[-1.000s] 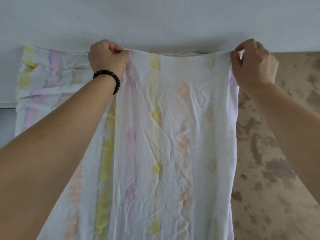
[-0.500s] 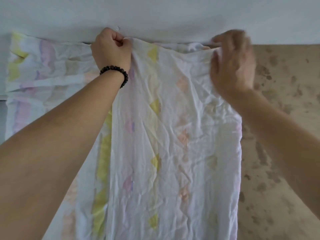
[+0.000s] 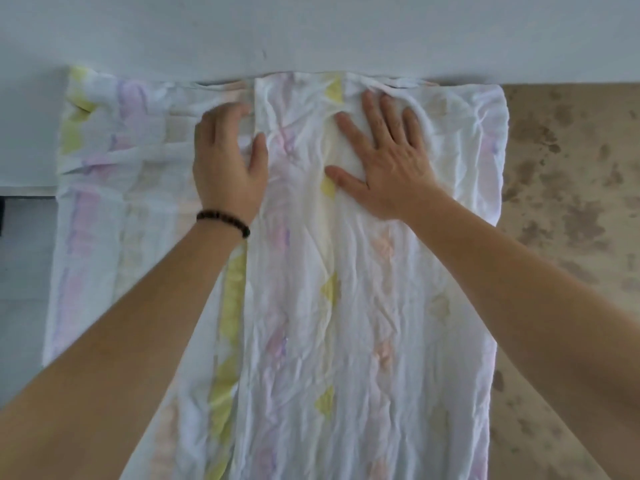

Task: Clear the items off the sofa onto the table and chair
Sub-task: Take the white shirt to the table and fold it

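A thin white cloth with pale yellow, pink and purple patterned stripes lies spread and folded over itself on a mottled brown surface. My left hand, with a dark bead bracelet at the wrist, rests flat on the cloth near its far edge, fingers apart. Just to the right, my right hand presses palm down on the upper fold with fingers spread. Neither hand grips the fabric.
A pale grey-white wall runs along the far edge of the cloth. At the left lies a grey floor or ledge. The brown surface extends to the right of the cloth.
Both hands held the cloth's top edge pinched and raised. They have laid it down against the wall, let go, and now lie flat on it.
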